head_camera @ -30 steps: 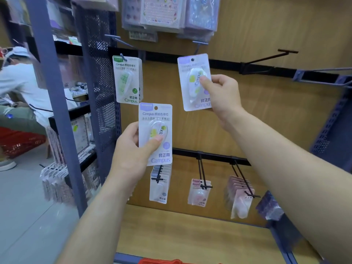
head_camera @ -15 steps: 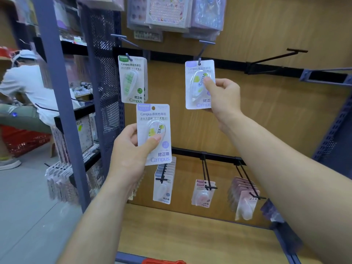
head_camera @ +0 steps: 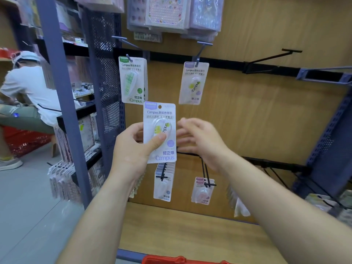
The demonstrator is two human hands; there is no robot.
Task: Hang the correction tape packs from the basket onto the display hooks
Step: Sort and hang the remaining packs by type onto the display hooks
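My left hand (head_camera: 133,147) holds a purple-topped correction tape pack (head_camera: 161,128) upright, thumb pressed on its clear blister. My right hand (head_camera: 198,140) is blurred just right of that pack, fingers spread and holding nothing. Above it, a second purple pack (head_camera: 193,83) hangs alone on the upper middle hook (head_camera: 202,49). A green pack (head_camera: 133,80) hangs on the upper left hook (head_camera: 122,40). The red basket (head_camera: 181,260) shows only its rim at the bottom edge.
An empty black hook (head_camera: 272,58) juts out at upper right. The lower rail carries more tape packs (head_camera: 163,183) and pink packs (head_camera: 202,191). Sticker sheets (head_camera: 171,12) hang overhead. A wooden shelf (head_camera: 190,231) lies below. A crouching person (head_camera: 28,88) is at far left.
My right hand let go of the purple pack, which now hangs on the upper middle hook, and dropped down toward the pack in my left hand.
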